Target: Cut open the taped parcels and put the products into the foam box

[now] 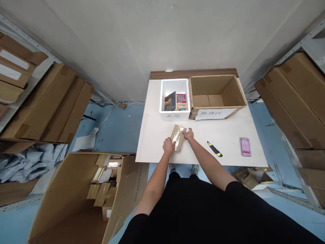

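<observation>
A small flat cardboard parcel (178,136) with shiny tape across it lies on the white table (225,132). My left hand (168,145) is closed on its near left end. My right hand (189,134) grips its right edge, fingers curled over it. Both arms reach forward from my black clothing. A black and yellow utility knife (214,149) lies on the table to the right of my right arm.
At the table's back stand a white foam box (174,114) holding two books and an open, labelled cardboard box (215,95). A pink blurred item (245,147) lies far right. A large carton (76,200) of small parcels sits on the floor to my left. Shelves with cartons flank both sides.
</observation>
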The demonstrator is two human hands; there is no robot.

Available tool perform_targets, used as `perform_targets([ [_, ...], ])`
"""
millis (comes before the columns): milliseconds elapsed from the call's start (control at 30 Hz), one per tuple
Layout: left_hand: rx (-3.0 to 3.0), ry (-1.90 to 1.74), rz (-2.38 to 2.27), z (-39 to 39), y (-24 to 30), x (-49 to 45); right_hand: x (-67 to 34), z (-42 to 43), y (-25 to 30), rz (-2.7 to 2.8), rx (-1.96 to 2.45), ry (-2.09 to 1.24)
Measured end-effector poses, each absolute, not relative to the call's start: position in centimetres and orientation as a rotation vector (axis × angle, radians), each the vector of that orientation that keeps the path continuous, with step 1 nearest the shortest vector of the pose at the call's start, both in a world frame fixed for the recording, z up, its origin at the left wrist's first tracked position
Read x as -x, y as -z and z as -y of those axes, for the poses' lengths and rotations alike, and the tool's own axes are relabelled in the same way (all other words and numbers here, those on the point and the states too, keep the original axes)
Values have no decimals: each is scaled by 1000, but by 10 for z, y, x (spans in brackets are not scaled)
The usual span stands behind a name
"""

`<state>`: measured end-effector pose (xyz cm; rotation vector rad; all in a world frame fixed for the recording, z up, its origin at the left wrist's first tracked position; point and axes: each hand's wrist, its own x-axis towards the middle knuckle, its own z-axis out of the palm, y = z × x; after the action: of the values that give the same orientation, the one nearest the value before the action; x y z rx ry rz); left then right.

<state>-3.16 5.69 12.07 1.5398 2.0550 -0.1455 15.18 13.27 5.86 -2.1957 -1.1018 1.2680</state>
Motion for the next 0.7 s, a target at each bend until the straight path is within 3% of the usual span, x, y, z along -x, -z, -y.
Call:
perform_targets([
  [133,-1471,157,-2030,-65,-117,20,-147,-130,-74,1194,2349,-1166],
  [367,-1708,167,-1918,-72,-106,12,-127,-91,-79,1276,2218,-1174],
  [700,-1700,-132,-1659,-78,-94,61,-115,-99,-82,1568,2393,-1091],
])
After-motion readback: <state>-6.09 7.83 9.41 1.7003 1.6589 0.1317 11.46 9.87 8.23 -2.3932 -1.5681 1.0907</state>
